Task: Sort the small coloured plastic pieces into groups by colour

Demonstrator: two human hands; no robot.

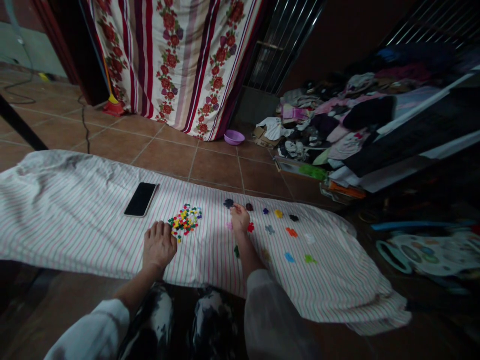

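My left hand (160, 246) lies palm down on the striped cloth (93, 235), its fingers at the left edge of a mixed heap of small coloured pieces (185, 220). My right hand (240, 219) is over the sorted piles, fingertips drawn together beside a dark navy pile (228, 203). Whatever sits between those fingertips is too small to name. Around it are pink pieces (230, 226), a red pile (251, 227), a dark maroon pile (249, 207) and a dark green pile (237, 251), the last partly hidden by my wrist.
Farther right are yellow (278, 214), black (294, 218), grey (270, 229), orange (291, 232), white (309, 238), blue (289, 257) and lime green (310, 258) piles. A phone (141, 200) lies left of the heap. Beyond the cloth is a purple basin (234, 137).
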